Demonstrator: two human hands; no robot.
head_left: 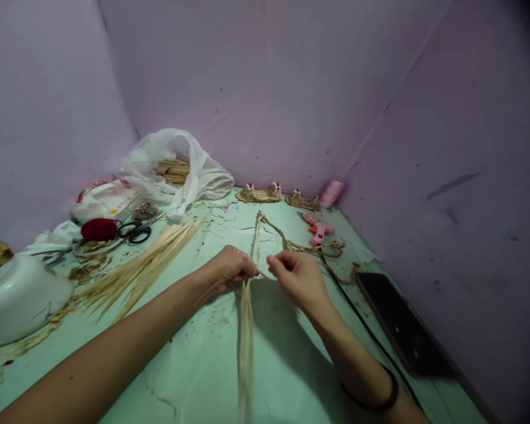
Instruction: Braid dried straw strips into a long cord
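At the bottom centre of the frame, pale strands (246,347) hang down over the green table (194,365). Just above, the left hand (234,266) has its fingers closed on the near end of the braided cord (258,241). The right hand (300,277), beside it, is curled, with a thin strand reaching its underside; whether its fingertips are pressed together on that strand I cannot tell. The cord runs up the middle, bends, then trails right in loose loops. At lower right lies a dark phone (401,327), a black cable (362,321) to its left; at the left edge sits a white rounded container (26,300). Farther off, left of centre, is a fanned bundle of pale fibre (145,268), with black-handled scissors (136,231) and red yarn (99,229) beyond. A pink glue gun (318,228) lies right of centre. Along the wall stand a white plastic bag (201,171), woven pieces (259,195) and a pink spool (332,193)
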